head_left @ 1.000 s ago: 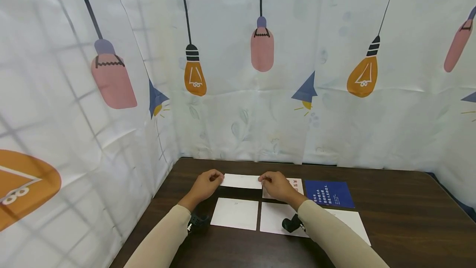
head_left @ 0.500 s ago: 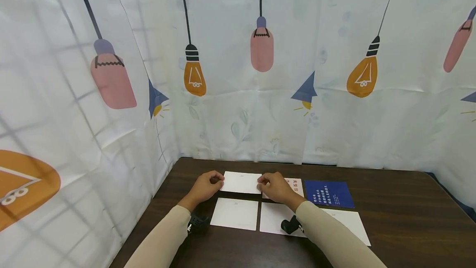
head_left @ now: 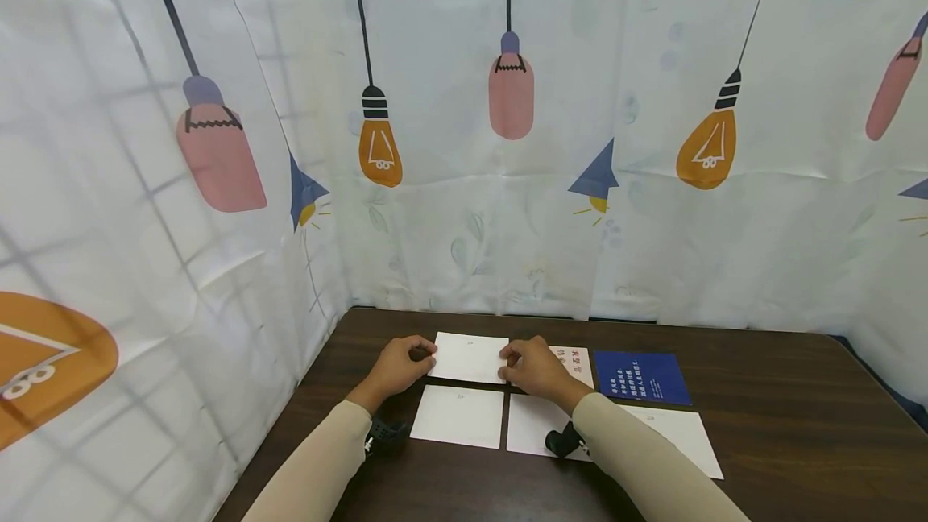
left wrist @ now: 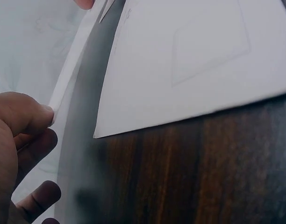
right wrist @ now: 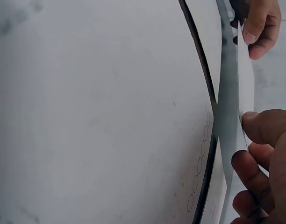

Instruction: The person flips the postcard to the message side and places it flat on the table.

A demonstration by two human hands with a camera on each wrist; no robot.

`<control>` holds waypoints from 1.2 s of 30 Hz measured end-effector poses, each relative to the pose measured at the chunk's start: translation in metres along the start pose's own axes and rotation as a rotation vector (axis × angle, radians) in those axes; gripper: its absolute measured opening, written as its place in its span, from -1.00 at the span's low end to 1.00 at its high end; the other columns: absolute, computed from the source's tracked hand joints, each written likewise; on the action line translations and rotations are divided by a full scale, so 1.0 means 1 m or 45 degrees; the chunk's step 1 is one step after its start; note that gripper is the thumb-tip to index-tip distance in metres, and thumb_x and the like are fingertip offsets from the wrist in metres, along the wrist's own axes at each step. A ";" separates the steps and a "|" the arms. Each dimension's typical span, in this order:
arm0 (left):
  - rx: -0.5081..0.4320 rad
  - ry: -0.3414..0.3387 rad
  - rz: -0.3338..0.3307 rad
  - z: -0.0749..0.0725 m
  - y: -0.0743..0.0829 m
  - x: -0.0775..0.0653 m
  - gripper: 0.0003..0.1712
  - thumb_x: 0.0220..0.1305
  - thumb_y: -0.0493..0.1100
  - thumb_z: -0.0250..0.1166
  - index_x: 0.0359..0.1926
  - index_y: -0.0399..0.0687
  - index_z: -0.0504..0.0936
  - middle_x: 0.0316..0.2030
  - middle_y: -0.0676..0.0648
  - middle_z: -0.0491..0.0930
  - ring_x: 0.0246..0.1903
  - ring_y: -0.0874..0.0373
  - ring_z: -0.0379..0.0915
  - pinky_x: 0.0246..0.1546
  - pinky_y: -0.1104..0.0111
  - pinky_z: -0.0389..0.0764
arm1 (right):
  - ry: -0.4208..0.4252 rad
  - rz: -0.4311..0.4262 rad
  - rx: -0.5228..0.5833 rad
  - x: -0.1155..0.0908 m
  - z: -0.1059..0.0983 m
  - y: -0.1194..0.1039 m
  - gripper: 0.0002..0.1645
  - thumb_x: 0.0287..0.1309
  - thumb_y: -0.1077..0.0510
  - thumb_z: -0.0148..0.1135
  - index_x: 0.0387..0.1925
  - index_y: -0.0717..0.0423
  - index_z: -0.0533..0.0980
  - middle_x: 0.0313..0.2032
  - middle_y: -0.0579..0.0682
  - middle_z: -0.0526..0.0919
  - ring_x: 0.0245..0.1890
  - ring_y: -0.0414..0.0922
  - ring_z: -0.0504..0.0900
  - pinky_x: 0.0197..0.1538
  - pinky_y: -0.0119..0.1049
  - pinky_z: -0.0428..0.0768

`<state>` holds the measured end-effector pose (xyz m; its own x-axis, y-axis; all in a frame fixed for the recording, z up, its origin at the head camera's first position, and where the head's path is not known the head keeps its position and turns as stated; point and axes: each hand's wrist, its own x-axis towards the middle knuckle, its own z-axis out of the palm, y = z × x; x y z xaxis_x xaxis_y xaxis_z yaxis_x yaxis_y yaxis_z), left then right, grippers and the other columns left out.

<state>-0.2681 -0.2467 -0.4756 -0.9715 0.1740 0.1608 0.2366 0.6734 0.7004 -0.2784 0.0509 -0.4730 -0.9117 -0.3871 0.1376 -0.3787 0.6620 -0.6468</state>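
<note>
Both hands pinch a white card (head_left: 470,357) by its left and right short sides at the back left of the table. My left hand (head_left: 397,366) holds one edge between thumb and fingertips, and the left wrist view shows that card (left wrist: 70,70) edge-on and raised off the surface. The opposite edge is pinched by my right hand (head_left: 538,370); in the right wrist view my right thumb (right wrist: 262,126) lies against the card. Nearer to me lie a white card (head_left: 458,417) and another white card (head_left: 528,424), partly covered by the right forearm.
Behind the right hand lies a white card with red writing (head_left: 577,365), partly hidden. Beside it is a blue card (head_left: 644,377) with white writing, with another white card (head_left: 689,437) in front. A printed curtain (head_left: 464,248) borders the dark wooden table (head_left: 790,401).
The held card has tilted so its broad white face now shows more fully in the head view. The right hand has shifted slightly left; the cards on the table stay put.
</note>
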 end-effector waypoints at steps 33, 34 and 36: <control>0.157 -0.009 -0.089 0.003 0.002 0.000 -0.71 0.23 -0.18 0.50 -0.02 0.11 0.74 0.10 -0.08 0.65 0.28 -0.22 0.39 0.27 -0.27 0.13 | -0.004 -0.047 -0.196 0.002 0.007 0.000 -0.63 0.08 0.08 0.57 -0.06 0.04 0.68 -0.28 -0.17 0.63 -0.04 -0.08 0.46 -0.09 -0.19 0.55; 0.165 -0.009 -0.091 0.004 0.002 0.001 -0.71 0.23 -0.18 0.50 -0.02 0.11 0.74 0.10 -0.08 0.65 0.27 -0.22 0.39 0.26 -0.26 0.14 | -0.004 -0.050 -0.197 0.002 0.007 0.000 -0.63 0.08 0.08 0.57 -0.06 0.04 0.68 -0.28 -0.17 0.63 -0.03 -0.07 0.46 -0.08 -0.18 0.55; 0.182 -0.009 -0.095 0.004 0.002 0.001 -0.71 0.23 -0.18 0.50 -0.02 0.12 0.73 0.09 -0.08 0.65 0.27 -0.22 0.39 0.24 -0.25 0.16 | -0.007 -0.049 -0.198 0.001 0.006 -0.001 -0.62 0.08 0.08 0.57 -0.06 0.04 0.68 -0.27 -0.16 0.64 -0.02 -0.06 0.46 -0.07 -0.17 0.55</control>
<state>-0.2686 -0.2425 -0.4769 -0.9864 0.1246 0.1068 0.1639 0.7799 0.6041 -0.2782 0.0456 -0.4769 -0.8951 -0.4177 0.1557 -0.4342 0.7376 -0.5172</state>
